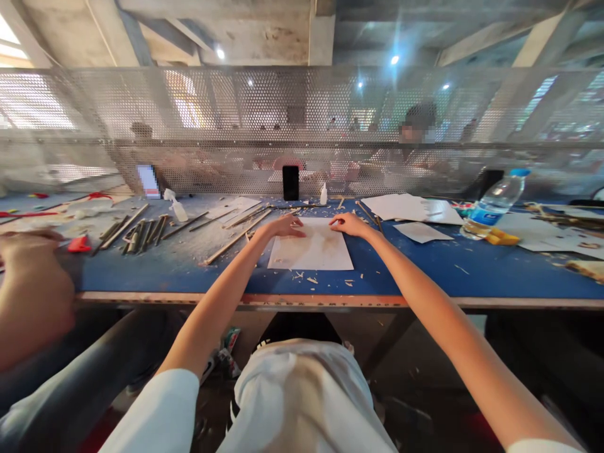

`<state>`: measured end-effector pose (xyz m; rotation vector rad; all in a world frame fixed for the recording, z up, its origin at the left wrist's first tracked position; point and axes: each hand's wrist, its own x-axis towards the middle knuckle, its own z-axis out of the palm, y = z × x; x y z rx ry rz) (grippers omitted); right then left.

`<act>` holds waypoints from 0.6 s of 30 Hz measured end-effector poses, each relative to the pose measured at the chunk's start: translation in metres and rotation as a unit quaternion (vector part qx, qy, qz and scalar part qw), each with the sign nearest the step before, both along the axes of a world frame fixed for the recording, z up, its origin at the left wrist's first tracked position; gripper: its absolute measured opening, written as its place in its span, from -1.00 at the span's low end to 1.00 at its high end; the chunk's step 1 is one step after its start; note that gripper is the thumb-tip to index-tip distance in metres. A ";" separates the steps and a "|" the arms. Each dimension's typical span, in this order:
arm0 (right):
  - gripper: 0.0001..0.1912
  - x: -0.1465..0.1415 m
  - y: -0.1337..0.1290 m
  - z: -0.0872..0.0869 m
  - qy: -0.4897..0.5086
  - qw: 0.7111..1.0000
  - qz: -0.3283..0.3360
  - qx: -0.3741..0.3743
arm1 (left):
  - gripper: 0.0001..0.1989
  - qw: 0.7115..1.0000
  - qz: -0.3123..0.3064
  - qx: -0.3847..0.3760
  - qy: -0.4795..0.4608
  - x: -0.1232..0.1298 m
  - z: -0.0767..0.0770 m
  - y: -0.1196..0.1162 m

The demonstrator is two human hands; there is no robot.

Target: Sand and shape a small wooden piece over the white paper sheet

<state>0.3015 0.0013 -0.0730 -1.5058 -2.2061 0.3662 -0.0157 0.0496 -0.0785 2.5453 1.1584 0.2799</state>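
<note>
A white sheet of paper with faint brownish smudges lies flat on the blue tabletop in front of me. My left hand rests over its far left part, fingers stretched out and apart, holding nothing that I can see. At the far right corner of the sheet, my right hand has its fingers curled in, with the fingertips closed at the paper's edge. Small wood shavings are scattered just below the sheet's near edge.
Thin wooden sticks and several bolt-like rods lie left. A black phone and small white bottle stand behind. Papers and a water bottle are right. A co-worker's arm is far left; perforated mesh rises behind.
</note>
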 end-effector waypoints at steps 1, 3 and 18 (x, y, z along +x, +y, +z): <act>-0.67 0.000 0.000 0.000 -0.002 1.000 0.000 0.001 | -0.41 1.000 0.001 0.001 0.001 0.000 0.000 0.000; -0.69 0.001 0.000 0.001 -0.004 1.000 0.004 0.003 | -0.40 1.000 0.002 -0.002 0.002 0.000 0.000 0.001; -0.73 -0.001 0.002 0.000 -0.021 0.999 0.027 0.009 | -0.44 1.000 0.005 -0.019 -0.006 0.001 -0.003 0.004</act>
